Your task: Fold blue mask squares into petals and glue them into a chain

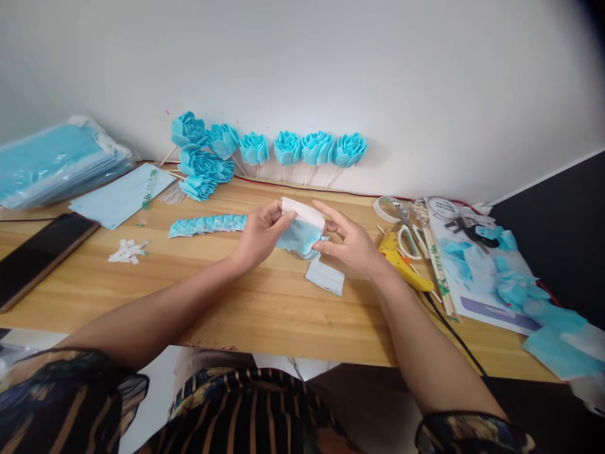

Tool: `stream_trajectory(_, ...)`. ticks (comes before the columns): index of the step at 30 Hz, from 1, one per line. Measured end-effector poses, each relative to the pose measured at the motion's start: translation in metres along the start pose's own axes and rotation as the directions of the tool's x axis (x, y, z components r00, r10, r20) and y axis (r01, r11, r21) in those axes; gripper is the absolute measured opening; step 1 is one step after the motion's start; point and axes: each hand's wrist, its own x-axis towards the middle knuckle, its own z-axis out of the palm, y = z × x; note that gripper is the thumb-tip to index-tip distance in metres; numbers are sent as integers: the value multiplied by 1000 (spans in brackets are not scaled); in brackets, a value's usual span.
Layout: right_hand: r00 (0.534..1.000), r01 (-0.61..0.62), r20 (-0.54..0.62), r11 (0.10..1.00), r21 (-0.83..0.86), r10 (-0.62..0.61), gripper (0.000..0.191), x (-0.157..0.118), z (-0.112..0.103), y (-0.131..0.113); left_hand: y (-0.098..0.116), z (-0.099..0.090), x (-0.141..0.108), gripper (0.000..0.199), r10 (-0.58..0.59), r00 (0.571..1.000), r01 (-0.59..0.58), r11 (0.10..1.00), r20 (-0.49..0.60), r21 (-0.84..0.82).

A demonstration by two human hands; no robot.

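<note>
Above the middle of the table I hold a small piece of thin blue-and-white fabric (302, 217), its upper strip white and its lower part blue. My left hand (261, 228) pinches its left edge, thumb in front. At the right edge is my right hand (350, 239), thumb and a finger closed on the fabric while the index finger stretches along the top. Under the hands, blue fabric pieces partly show. A pale folded piece (326, 277) lies on the table just below my right hand. Left of my left hand runs a row of folded blue petals (207, 224).
Blue fabric roses (287, 148) on sticks lean against the wall. At the right lie a yellow glue gun (404, 261) with its cord, scissors (409, 233), a tape roll (390, 209) and blue scraps (515, 284). A phone (42, 255), white strips (127, 251) and a plastic-wrapped pack (61, 161) occupy the left.
</note>
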Motion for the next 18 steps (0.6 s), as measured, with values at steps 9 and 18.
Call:
stream_trajectory(9,991,7,-134,995,-99,-20,63,2,-3,4,1,-5,5,28,12,993,-8,999,-121,34)
stream_trajectory(18,932,-64,-359,998,-25,51,47,4,-23,9,3,-13,14,30,-1,976,-15,997,-219,-70)
